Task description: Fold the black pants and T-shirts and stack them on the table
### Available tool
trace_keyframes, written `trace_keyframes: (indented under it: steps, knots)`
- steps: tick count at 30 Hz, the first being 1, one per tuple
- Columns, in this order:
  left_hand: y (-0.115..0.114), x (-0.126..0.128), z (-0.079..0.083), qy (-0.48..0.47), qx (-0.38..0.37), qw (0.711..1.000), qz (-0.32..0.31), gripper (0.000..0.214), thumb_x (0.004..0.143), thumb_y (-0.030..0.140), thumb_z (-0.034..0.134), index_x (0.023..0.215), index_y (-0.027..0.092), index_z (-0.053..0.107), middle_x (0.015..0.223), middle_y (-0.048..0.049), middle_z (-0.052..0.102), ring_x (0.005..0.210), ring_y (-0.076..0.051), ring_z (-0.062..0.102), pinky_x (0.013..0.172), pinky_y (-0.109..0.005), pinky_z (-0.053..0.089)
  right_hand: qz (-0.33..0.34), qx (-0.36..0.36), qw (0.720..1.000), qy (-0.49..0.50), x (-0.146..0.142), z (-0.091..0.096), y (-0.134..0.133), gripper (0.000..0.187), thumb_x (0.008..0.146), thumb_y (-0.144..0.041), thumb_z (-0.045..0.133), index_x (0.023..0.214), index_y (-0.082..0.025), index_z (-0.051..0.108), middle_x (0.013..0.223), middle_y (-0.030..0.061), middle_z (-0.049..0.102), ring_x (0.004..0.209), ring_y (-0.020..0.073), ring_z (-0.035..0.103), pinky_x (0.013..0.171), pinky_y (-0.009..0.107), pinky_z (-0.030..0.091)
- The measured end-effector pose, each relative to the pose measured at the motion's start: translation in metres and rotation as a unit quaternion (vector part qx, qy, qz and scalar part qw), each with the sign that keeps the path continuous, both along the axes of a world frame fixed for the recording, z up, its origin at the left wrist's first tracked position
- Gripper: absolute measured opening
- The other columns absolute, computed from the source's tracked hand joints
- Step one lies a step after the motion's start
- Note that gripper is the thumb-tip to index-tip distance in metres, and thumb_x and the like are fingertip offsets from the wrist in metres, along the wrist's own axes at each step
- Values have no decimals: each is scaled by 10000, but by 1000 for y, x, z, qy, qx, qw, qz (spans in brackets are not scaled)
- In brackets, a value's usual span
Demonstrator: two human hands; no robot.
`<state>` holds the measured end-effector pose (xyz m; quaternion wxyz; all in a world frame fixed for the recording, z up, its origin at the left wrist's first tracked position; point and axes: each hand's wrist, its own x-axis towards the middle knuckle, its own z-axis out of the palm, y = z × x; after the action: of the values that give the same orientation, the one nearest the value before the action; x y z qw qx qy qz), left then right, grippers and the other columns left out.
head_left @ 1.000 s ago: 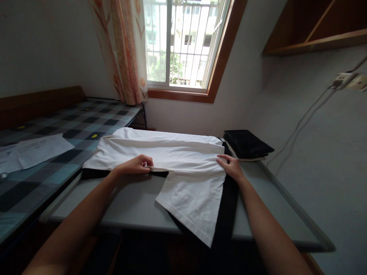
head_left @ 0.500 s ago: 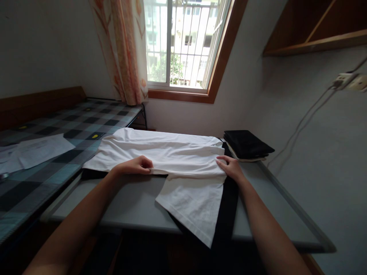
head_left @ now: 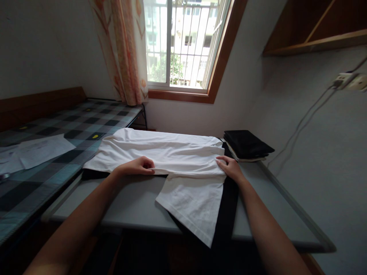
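Observation:
A white T-shirt point(head_left: 172, 152) lies sideways across the grey table point(head_left: 132, 202), with one sleeve spread toward me and hanging past the front edge. Under it shows black cloth point(head_left: 229, 208), mostly covered. My left hand point(head_left: 142, 166) pinches the shirt's near side edge, left of the sleeve. At the shirt's right end, by the shoulder, my right hand point(head_left: 229, 167) grips the fabric between thumb and fingers.
Folded black cloth point(head_left: 248, 143) rests on a stack at the table's back right corner. On the left stands a bed with a checked cover point(head_left: 109, 116) and paper sheets point(head_left: 46, 149). A cable point(head_left: 301, 118) hangs along the right wall.
My left hand has shifted very slightly to the right along the shirt's edge. The right hand and the shirt look the same.

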<state>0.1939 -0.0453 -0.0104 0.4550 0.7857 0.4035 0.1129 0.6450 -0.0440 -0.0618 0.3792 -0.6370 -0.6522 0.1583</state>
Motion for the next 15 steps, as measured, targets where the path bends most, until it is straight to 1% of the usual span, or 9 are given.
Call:
trace_keyframes:
  steps: [3,5,7,9,11,13,15]
  knots:
    - [-1,-3,4,-5,-24,999,-23,455,737,579,687,724,129,615,619,26,490,588,-105,424,518,-206,287,14,-20,999,47,-1,7,-4,474,702,-535,669,973,-157,760,954,110,741,870,256,662,802,361,514]
    - [-1,-5,8,-9,-43,998,-39,458,736,572,697,673,131,591,589,34,451,560,-92,389,498,-207,255,36,-60,992,102,0,14,-9,598,683,-592,688,1060,-132,745,905,103,736,765,212,645,694,316,510]
    - [-2,-6,11,-14,-63,997,-49,464,730,569,708,645,131,579,569,38,433,541,-84,366,486,-207,235,60,-102,982,149,2,22,-14,679,668,-626,707,1129,-127,727,917,99,735,712,179,625,629,282,489]
    - [-3,-6,14,-19,-77,995,-56,463,718,565,722,642,127,592,561,36,444,536,-83,368,479,-205,231,80,-142,973,165,4,27,-18,667,635,-627,745,1083,-132,748,945,102,737,716,174,622,614,269,477]
    - [-3,-7,16,-21,-82,994,-64,454,706,555,738,644,123,614,556,29,463,538,-87,383,474,-203,235,98,-189,963,163,8,30,-21,600,593,-605,789,965,-135,779,936,102,741,729,179,624,621,266,475]
    - [-1,-7,16,-20,-86,994,-68,442,696,541,752,649,119,630,553,25,483,534,-90,400,473,-202,246,120,-239,949,170,12,30,-23,534,564,-573,821,868,-136,787,892,96,744,718,173,622,618,258,472]
    - [0,-9,14,-20,-92,993,-70,435,690,533,761,653,119,636,553,23,499,529,-90,415,478,-201,264,141,-277,932,188,15,29,-25,491,552,-542,839,822,-135,783,808,77,733,651,147,600,570,243,455]
